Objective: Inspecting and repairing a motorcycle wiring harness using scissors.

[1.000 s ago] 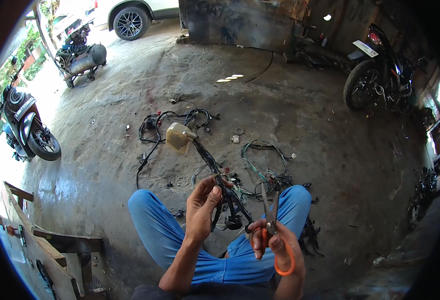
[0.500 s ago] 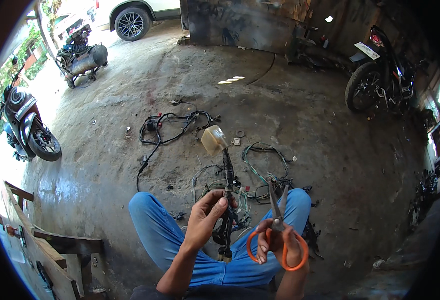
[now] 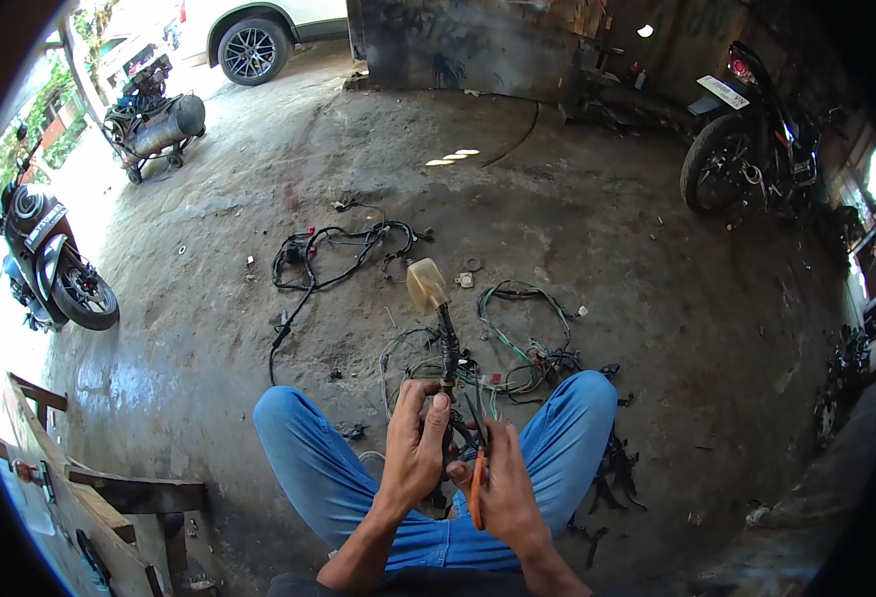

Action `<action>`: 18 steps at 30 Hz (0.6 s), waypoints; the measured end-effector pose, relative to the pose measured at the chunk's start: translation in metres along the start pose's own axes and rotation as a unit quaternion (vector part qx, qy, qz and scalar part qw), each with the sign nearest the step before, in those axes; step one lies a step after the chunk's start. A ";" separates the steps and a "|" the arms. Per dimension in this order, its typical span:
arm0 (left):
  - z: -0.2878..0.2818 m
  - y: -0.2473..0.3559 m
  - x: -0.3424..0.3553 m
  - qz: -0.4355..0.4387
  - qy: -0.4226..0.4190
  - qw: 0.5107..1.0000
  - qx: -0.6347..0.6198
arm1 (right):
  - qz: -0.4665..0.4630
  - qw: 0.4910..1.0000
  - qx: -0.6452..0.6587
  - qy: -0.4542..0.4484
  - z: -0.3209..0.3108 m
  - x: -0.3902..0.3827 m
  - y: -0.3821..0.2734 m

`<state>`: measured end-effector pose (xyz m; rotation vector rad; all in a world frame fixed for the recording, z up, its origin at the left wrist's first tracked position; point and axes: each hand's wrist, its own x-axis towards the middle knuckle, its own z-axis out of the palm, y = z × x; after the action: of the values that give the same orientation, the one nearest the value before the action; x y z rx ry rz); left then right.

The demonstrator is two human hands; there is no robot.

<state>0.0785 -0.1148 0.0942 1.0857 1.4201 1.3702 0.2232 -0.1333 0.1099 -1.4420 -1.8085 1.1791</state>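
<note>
My left hand (image 3: 417, 448) is closed round a black taped wire harness (image 3: 449, 343), held upright over my lap, with a translucent plastic piece (image 3: 428, 285) at its top end. My right hand (image 3: 506, 497) grips orange-handled scissors (image 3: 478, 491) against the harness's right side; their dark blades point upward, partly hidden among the wires. Below, my jeans-covered knees (image 3: 585, 418) are bent apart. On the floor beyond lie a black cable loom (image 3: 293, 256), a loop of green wires (image 3: 512, 286) and black scraps (image 3: 625, 483) by my right knee.
A wooden structure (image 3: 134, 493) stands close at left. Farther out are a scooter (image 3: 55, 259), an air compressor (image 3: 159, 134), a car wheel (image 3: 252, 55) at the open side, a dark panel (image 3: 458, 50) and a motorcycle (image 3: 716, 169) at back right.
My right hand has moved left and turned, bringing the scissors against the harness. The harness and translucent piece swung upright, and my left hand sits a little lower.
</note>
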 end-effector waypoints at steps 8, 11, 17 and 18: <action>-0.004 -0.003 -0.004 -0.027 -0.055 0.998 -0.024 | -0.071 0.996 -0.054 -0.004 -0.002 0.014 0.009; -0.007 0.002 0.000 0.000 -0.094 0.996 -0.008 | -0.076 0.997 -0.013 0.010 -0.001 0.015 0.009; -0.015 0.020 0.014 0.088 -0.171 0.962 0.193 | -0.091 0.990 0.084 0.075 0.000 0.012 0.007; -0.015 0.024 0.015 0.145 -0.093 0.970 0.171 | -0.082 0.991 0.074 0.074 0.000 0.011 0.006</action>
<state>0.0612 -0.1037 0.1181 1.6569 1.4303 1.2034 0.2229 -0.1225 0.1038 -1.2368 -1.6660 1.0695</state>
